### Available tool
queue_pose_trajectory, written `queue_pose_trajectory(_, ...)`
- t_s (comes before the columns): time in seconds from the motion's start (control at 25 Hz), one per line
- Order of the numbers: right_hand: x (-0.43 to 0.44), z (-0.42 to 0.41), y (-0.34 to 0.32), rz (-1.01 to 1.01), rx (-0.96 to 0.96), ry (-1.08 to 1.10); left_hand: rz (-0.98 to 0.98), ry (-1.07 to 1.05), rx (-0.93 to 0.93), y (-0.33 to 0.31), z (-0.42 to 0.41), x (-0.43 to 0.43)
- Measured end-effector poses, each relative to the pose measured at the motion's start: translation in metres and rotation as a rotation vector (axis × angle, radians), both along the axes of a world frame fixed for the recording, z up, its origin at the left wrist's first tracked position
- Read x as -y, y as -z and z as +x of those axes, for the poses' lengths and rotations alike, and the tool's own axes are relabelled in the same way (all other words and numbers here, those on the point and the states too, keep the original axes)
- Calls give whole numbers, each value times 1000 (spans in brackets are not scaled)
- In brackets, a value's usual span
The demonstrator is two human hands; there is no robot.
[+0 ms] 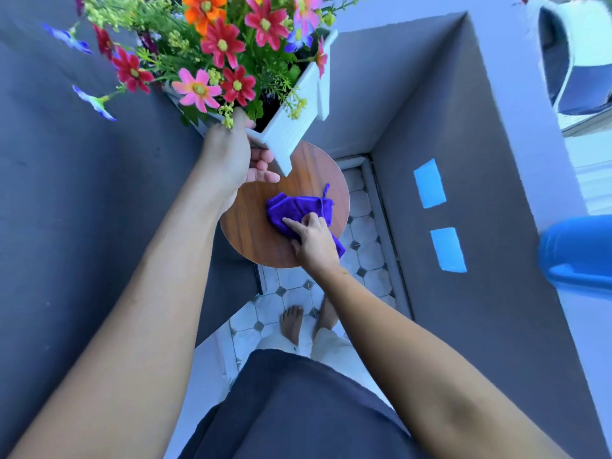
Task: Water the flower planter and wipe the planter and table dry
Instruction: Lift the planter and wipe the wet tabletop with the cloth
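Holding the white planter (pixel 291 127) at its near corner with the left hand (pixel 231 154), fingers (pixel 261 160) curled around the edge and underside, tilting it up and away from the round wooden surface (pixel 251 226). Carrying red, pink, orange and blue flowers (pixel 225 44) that are spilling out over the planter's rim, some brushing the back of the left hand. Pressing the purple cloth (pixel 294 207) down onto the surface with the right hand (pixel 314 243), fingers bent and gripping the near part of the cloth, forefinger stretched out flat across it. Lying bunched on the right half of the surface, the cloth, one end hanging past the edge just beside the right wrist, a small loop sticking up at its far end. Standing barefoot on the tiled floor (pixel 361 226) below, between grey walls.
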State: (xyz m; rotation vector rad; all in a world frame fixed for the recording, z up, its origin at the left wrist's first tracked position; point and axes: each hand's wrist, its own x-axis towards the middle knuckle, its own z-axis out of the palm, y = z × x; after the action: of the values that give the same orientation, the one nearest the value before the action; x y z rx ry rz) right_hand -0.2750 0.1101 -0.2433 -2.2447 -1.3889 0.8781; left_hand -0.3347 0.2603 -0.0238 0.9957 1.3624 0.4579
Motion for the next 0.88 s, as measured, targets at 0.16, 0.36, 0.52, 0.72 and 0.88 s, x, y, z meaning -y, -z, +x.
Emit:
queue_pose_trajectory(0.16, 35, 3, -9, -68, -75, 99, -2, 90, 19, -8, 16, 27)
queue_pose_trajectory(0.36, 62, 3, -12, -113, -149, 203, -11, 158, 17, 2, 16, 48)
queue_pose_trajectory(0.52, 77, 6, -12, -101, -277, 408, -23, 133, -21, 28, 6, 55)
queue_pose_trajectory(0.72, 94, 0, -34, 97, -551, 874, -120, 3, 32, 52, -5, 87)
queue_pose_trajectory(0.88, 105, -8, -71, 276, -728, 1062, -229, -142, 46, 74, -4, 108)
